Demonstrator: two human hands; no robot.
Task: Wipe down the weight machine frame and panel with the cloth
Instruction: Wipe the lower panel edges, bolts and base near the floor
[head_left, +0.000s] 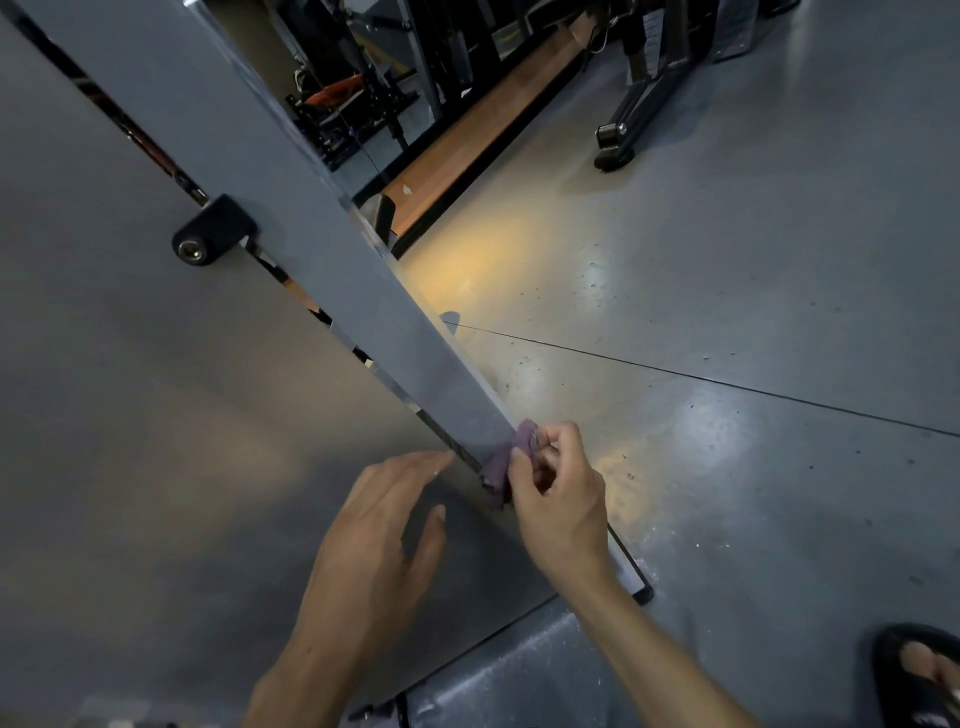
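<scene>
A grey upright frame post (291, 218) of the weight machine runs from the top left down to the floor near the centre. Beside it on the left spreads the wide grey panel (130, 415). My right hand (558, 493) grips a small purple cloth (506, 460) and holds it against the low end of the post. My left hand (384, 530) lies flat on the panel just left of the post, fingers straight and spread, holding nothing.
A black bolt bracket (215, 231) joins panel and post. The grey floor (727, 291) stretches to the right, with another machine's foot (615, 148) at the top right. A foot in a black sandal (922, 675) shows at the bottom right. A wooden strip (467, 150) lies behind the post.
</scene>
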